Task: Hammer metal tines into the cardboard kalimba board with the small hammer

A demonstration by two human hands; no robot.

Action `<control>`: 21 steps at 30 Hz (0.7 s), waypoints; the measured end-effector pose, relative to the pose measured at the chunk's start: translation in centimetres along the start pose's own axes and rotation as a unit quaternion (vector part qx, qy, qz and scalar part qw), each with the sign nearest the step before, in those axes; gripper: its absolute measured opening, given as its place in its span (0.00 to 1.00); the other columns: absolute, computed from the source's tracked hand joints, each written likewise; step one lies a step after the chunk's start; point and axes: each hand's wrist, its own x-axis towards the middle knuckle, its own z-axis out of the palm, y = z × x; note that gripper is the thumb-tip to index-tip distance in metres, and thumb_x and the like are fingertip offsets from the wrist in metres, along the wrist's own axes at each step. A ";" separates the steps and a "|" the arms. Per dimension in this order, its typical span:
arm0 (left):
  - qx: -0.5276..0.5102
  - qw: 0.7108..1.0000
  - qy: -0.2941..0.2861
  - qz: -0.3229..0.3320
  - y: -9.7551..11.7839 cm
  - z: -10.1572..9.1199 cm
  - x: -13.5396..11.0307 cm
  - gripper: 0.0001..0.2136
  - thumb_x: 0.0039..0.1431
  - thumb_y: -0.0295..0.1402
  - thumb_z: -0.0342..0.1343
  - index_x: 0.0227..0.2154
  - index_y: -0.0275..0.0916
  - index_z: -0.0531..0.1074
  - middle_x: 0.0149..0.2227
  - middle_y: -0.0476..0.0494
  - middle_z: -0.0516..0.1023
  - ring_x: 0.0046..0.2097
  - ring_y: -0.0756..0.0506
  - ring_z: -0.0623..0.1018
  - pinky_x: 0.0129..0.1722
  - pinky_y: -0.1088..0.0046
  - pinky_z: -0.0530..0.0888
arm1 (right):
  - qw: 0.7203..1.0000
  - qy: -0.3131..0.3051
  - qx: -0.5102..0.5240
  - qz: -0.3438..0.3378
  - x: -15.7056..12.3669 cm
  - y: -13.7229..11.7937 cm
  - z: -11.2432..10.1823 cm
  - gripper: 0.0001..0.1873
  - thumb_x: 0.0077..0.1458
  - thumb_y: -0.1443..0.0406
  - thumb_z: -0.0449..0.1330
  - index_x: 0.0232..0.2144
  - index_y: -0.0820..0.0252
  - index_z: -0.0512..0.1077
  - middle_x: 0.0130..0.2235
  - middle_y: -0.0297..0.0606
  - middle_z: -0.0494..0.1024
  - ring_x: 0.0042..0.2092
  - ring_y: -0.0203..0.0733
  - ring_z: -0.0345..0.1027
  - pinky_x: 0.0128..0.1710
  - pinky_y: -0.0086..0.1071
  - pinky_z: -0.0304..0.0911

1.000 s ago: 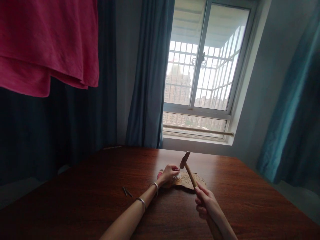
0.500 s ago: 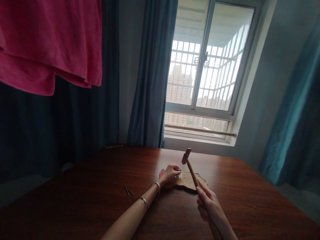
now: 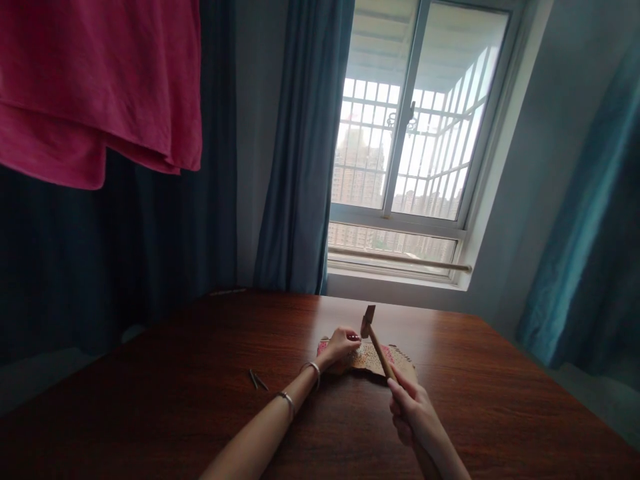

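Observation:
My right hand (image 3: 410, 400) is wrapped round the wooden handle of a hammer (image 3: 379, 352), its head raised close to my other hand. Over the left part of a tan, patterned piece (image 3: 370, 360) with small holes and pink patches, my left hand (image 3: 345, 343) is closed in a pinch. What its fingers hold is too small to make out. The piece looks like leather or card and lies on the table, partly hidden by my left hand and the hammer. Two thin dark metal rods (image 3: 257, 379) lie left of my left forearm.
The dark red-brown wooden table (image 3: 175, 413) runs up to the wall under a barred window (image 3: 400, 133). Blue curtains (image 3: 300, 167) hang on both sides. A pink cloth (image 3: 110, 87) hangs at the upper left.
The hammer and my right hand have moved slightly left and down, bringing the hammer head closer to my left hand. My left hand stays in place.

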 end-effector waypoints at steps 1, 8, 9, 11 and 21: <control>-0.002 1.000 -0.001 -0.002 0.1 0.0 0.0 0.12 0.44 0.34 0.54 0.28 0.31 0.75 0.29 0.43 0.78 0.33 0.47 0.74 0.28 0.78 0.66 | 1.000 0.000 0.001 0.000 -0.1 0.0 0.1 0.42 0.46 0.52 0.58 0.59 0.61 0.50 0.13 0.20 0.56 0.09 0.25 0.46 0.07 0.18 0.42; -0.007 1.000 -0.001 -0.005 0.0 0.0 -0.1 0.12 0.43 0.33 0.53 0.28 0.30 0.76 0.29 0.43 0.78 0.32 0.48 0.73 0.27 0.78 0.65 | 1.000 -0.004 0.017 -0.023 0.0 -0.1 0.0 0.40 0.46 0.51 0.58 0.58 0.59 0.52 0.14 0.20 0.55 0.10 0.23 0.45 0.08 0.18 0.43; -0.004 1.000 -0.001 -0.003 0.0 0.0 -0.1 0.12 0.44 0.33 0.53 0.28 0.30 0.76 0.28 0.44 0.78 0.31 0.48 0.73 0.27 0.79 0.65 | 1.000 -0.003 0.012 -0.013 0.0 0.0 0.0 0.40 0.46 0.51 0.59 0.58 0.60 0.53 0.14 0.20 0.56 0.10 0.24 0.45 0.07 0.18 0.43; 0.004 1.000 0.002 0.001 -0.2 0.0 0.0 0.11 0.44 0.33 0.53 0.27 0.30 0.76 0.27 0.44 0.77 0.30 0.48 0.73 0.26 0.79 0.64 | 1.000 0.007 0.009 -0.001 0.1 0.2 -0.2 0.41 0.45 0.51 0.59 0.57 0.61 0.53 0.14 0.21 0.57 0.10 0.24 0.45 0.07 0.18 0.42; 0.011 1.000 0.001 0.001 -0.3 0.1 0.1 0.12 0.44 0.35 0.53 0.27 0.31 0.75 0.27 0.45 0.77 0.30 0.49 0.73 0.26 0.79 0.64 | 1.000 0.004 0.009 0.010 0.5 1.0 -1.1 0.41 0.46 0.51 0.59 0.58 0.60 0.52 0.15 0.22 0.59 0.10 0.24 0.48 0.08 0.18 0.42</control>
